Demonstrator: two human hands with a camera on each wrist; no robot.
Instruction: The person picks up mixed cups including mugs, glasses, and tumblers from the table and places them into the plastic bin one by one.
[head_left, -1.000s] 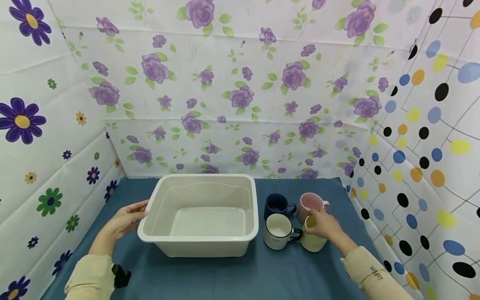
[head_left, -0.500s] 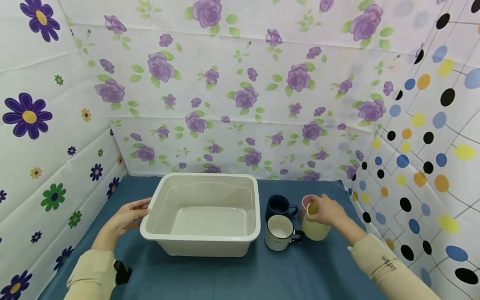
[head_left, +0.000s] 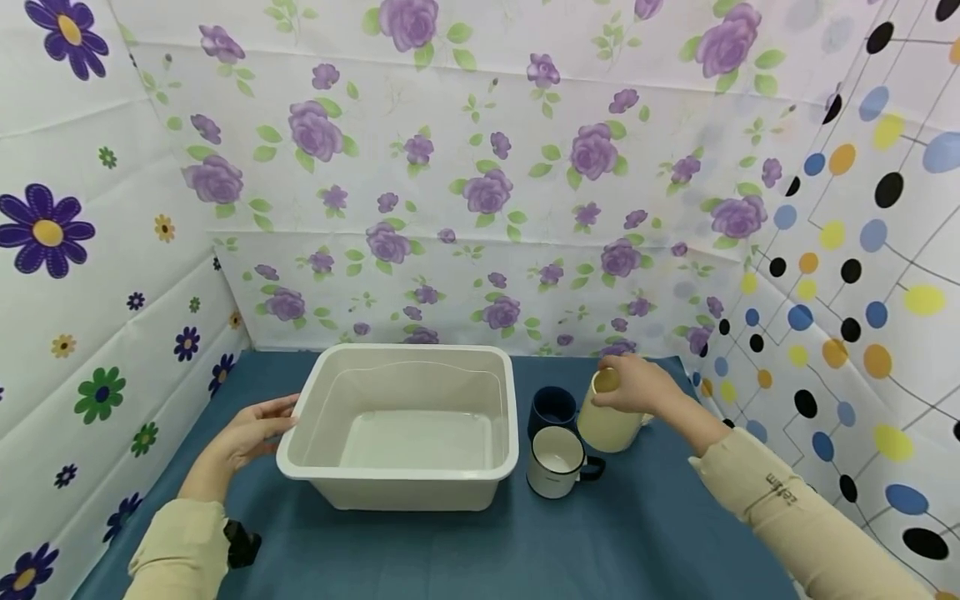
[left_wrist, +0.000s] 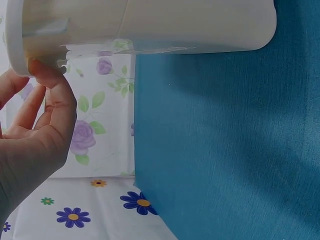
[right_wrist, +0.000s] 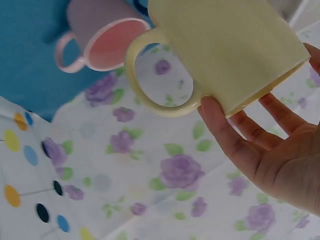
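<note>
A pale yellow mug point(head_left: 609, 421) hangs from my right hand point(head_left: 637, 385), which grips it by the rim from above. In the right wrist view its handle point(right_wrist: 131, 65) points away from the fingers. The pink mug point(right_wrist: 102, 35) stands behind it, mostly hidden in the head view. Left of the yellow mug are a dark blue mug point(head_left: 551, 408) and, nearer me, a white mug point(head_left: 553, 467) with a black rim and handle. My left hand point(head_left: 251, 433) pinches the left rim of a beige plastic tub point(head_left: 408, 493), which holds nothing.
A blue cloth point(head_left: 450, 558) covers the table. Flowered sheeting point(head_left: 480, 192) rises at the back and left, and a dotted sheet point(head_left: 847, 333) closes the right side. A small black device point(head_left: 242, 546) is worn at the left wrist.
My right hand has lifted the yellow mug off the table and moved it back and left, so it now covers the pink mug. My left hand stays on the tub's rim.
</note>
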